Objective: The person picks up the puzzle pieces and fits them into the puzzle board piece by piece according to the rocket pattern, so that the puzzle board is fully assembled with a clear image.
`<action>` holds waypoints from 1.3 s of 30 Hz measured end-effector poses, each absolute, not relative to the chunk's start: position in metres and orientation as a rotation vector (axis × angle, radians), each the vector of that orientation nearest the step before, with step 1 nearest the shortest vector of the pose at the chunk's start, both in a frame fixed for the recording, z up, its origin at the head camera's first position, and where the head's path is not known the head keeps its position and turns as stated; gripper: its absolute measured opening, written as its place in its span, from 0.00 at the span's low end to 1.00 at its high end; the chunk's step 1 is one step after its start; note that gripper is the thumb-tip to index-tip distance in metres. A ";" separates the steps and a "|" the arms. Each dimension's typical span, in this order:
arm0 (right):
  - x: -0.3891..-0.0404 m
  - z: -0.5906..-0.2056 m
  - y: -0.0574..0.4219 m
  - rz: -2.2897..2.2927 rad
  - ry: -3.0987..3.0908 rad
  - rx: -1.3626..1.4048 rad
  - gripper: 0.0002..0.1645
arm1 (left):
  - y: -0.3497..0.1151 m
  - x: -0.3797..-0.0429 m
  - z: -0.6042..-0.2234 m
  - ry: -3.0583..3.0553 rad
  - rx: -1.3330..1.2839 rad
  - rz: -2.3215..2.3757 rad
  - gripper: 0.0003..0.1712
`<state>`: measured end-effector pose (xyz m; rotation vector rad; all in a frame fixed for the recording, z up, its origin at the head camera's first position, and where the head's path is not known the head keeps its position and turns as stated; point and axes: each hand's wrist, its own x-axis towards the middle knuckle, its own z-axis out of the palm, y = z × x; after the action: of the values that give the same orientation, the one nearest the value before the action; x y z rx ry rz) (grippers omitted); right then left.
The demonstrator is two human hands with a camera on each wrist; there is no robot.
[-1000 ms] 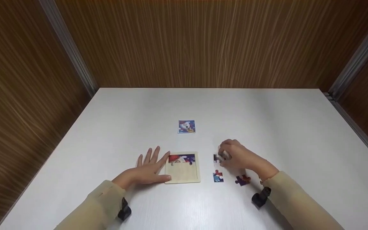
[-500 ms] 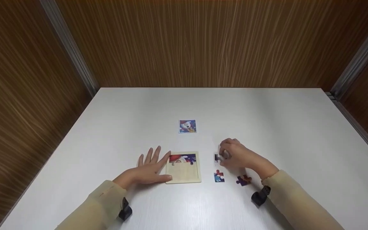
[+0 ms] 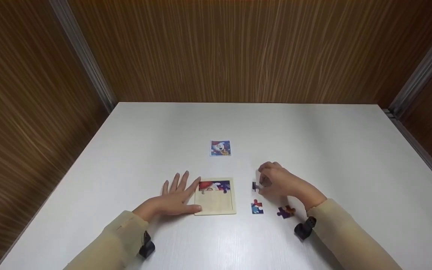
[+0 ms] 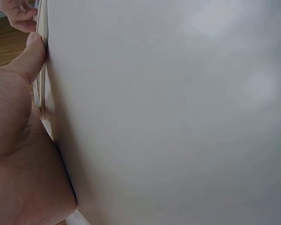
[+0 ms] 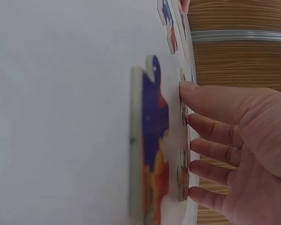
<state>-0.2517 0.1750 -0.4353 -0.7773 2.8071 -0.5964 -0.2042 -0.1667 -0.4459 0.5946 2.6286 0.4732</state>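
My left hand [image 3: 173,200] lies flat with spread fingers, its index finger and thumb touching the left edge of a square wooden puzzle tray [image 3: 216,204]. Along the tray's top sits a row of fitted pieces [image 3: 214,186], red, white and purple. Right of the tray, my right hand [image 3: 278,183] has bent fingers, with thumb and index finger pinching the ends of a puzzle piece [image 5: 183,108] on the table. Its other fingertips are close to a second piece [image 5: 182,176], which the hand hides in the head view.
A blue-and-red piece [image 3: 257,207] and a purple-and-orange piece [image 3: 286,212] lie loose nearer the person. Beyond the tray is a small picture card [image 3: 220,148] of a white character. Wood-grain panels [image 3: 219,52] border the white table.
The right hand's fingers shift slightly over the pieces, and less of the pale piece beneath them shows now. The left hand and the tray stay put.
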 end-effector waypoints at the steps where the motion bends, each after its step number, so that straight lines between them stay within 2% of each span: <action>1: -0.252 -0.436 0.175 -0.593 2.808 -0.779 0.09 | -0.167 -0.204 -0.446 2.625 0.589 0.471 0.53; 23: -0.246 -0.428 0.162 -0.697 2.805 -0.810 0.12 | -0.168 -0.206 -0.450 2.627 0.592 0.492 0.52; 39: -0.240 -0.426 0.140 -0.720 2.833 -1.024 0.13 | -0.168 -0.207 -0.450 2.621 0.584 0.502 0.52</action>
<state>-0.2395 0.1404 -0.4256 -1.0238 2.8327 -0.7196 -0.2066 -0.1683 -0.4495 0.5840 2.6215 0.5020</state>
